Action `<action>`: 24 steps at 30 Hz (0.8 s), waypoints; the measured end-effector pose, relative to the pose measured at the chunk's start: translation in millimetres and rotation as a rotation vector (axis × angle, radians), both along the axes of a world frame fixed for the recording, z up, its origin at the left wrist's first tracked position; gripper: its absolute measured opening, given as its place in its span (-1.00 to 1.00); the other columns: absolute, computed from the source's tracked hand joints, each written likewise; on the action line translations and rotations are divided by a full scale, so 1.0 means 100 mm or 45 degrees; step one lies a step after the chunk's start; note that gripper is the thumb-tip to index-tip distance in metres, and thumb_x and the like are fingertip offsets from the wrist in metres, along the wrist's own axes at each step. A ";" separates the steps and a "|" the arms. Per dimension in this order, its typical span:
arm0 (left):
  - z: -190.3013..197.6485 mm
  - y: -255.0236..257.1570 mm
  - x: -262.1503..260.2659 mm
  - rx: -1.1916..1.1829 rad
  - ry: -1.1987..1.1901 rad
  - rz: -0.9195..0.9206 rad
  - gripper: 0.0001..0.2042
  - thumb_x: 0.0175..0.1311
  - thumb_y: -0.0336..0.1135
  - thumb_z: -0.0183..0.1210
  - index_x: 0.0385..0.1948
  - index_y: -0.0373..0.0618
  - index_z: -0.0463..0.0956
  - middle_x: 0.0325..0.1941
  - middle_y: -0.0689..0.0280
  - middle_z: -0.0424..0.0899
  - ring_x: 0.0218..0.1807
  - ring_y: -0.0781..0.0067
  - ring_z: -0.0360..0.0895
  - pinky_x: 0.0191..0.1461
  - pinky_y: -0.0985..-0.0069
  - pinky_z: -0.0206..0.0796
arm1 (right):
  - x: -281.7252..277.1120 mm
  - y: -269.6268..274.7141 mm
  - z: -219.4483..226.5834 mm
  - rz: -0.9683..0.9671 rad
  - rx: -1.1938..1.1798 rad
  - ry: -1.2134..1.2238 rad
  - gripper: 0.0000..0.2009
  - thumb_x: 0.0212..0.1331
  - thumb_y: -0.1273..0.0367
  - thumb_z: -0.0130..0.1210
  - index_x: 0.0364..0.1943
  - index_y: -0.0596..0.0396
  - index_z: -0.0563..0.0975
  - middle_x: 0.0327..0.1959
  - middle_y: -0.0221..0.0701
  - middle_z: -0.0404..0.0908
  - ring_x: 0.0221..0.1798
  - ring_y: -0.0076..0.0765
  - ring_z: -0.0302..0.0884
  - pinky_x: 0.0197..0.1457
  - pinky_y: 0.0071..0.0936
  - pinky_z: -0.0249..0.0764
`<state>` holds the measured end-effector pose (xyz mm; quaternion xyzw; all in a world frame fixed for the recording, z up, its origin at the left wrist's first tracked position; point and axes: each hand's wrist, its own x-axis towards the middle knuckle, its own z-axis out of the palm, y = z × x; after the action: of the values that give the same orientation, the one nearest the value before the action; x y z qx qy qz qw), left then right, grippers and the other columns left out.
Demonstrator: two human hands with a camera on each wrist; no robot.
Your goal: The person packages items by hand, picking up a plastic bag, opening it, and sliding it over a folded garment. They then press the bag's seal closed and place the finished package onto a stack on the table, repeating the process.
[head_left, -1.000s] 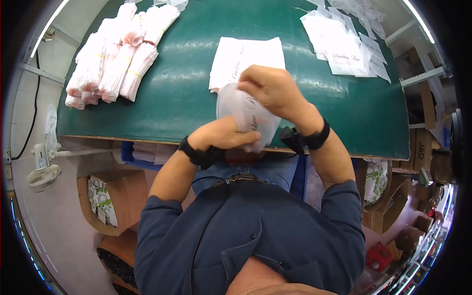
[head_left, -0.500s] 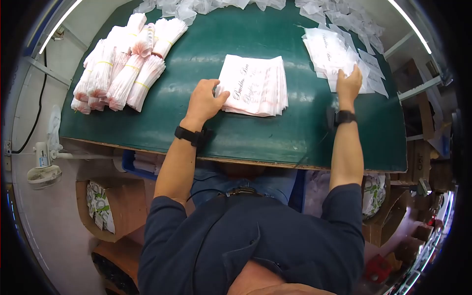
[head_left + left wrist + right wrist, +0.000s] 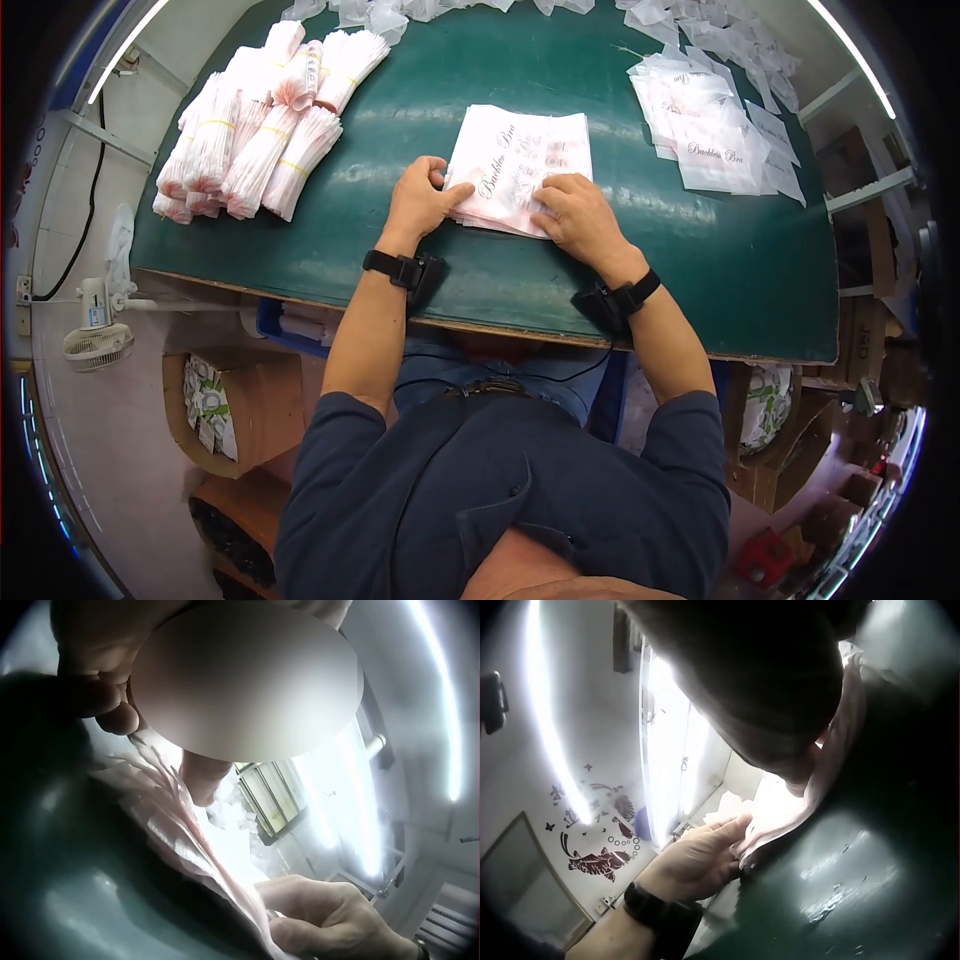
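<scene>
A stack of thin white printed bags (image 3: 505,150) lies in front of the person, with pinkish lower edges. At its left edge the left hand (image 3: 416,205) grips it, thumb over the top; the right wrist view also shows this hand (image 3: 694,862) pinching the stack's edge (image 3: 769,834). On the lower right part of the stack is the right hand (image 3: 585,222), fingers bent over the top bag. The left wrist view shows the right hand (image 3: 326,915) with thumb and fingers at the edge of the layered bags (image 3: 176,840).
Banded white bundles (image 3: 240,140) are piled on the green table (image 3: 420,70) at the left. Loose translucent printed bags (image 3: 705,145) lie at the right, with crumpled clear ones (image 3: 735,45) behind. Cardboard boxes (image 3: 260,405) and a fan (image 3: 97,345) stand below the table's edge.
The translucent bag held between both hands a second ago is no longer in them. The right hand reached the loose bags at the right, then came back left onto the stack; the left hand stayed at its left edge.
</scene>
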<state>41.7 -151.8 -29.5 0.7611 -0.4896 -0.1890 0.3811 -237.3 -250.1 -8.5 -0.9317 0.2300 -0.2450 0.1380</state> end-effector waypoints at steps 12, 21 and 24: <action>0.12 0.05 -0.17 -0.307 0.393 0.091 -0.71 0.31 -0.28 0.49 -0.08 -0.29 0.71 -0.25 0.29 0.77 -0.31 0.51 0.62 -0.18 0.47 0.50 | 0.03 0.09 0.06 0.004 0.062 -0.038 -0.67 0.13 0.37 0.44 -0.02 0.14 0.71 0.05 -0.23 0.72 0.20 0.01 0.61 0.29 -0.13 0.55; 0.95 0.70 -0.76 -0.604 -0.159 -0.342 -0.85 0.36 -0.38 0.43 -0.15 -0.21 0.73 -0.32 0.21 0.70 -0.40 0.35 0.59 -0.25 0.44 0.47 | 0.11 0.47 0.94 0.078 -0.366 -0.336 -0.80 0.13 0.40 0.47 -0.18 0.05 0.70 -0.26 -0.37 0.69 -0.11 -0.13 0.70 0.44 -0.01 0.54; 0.93 0.87 -0.76 -0.568 -0.038 -0.347 -0.86 0.39 -0.38 0.42 -0.16 -0.23 0.72 -0.34 0.25 0.67 -0.37 0.45 0.56 -0.26 0.50 0.44 | 0.08 0.48 0.91 0.202 -0.236 -0.268 -0.84 0.15 0.40 0.45 -0.24 0.03 0.69 -0.35 -0.40 0.67 -0.19 -0.16 0.70 0.46 0.01 0.53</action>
<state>-34.8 -64.5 63.4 0.5881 -0.6228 -0.1146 0.5031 -229.8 -202.2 82.7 -0.9249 0.1164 -0.3497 0.0935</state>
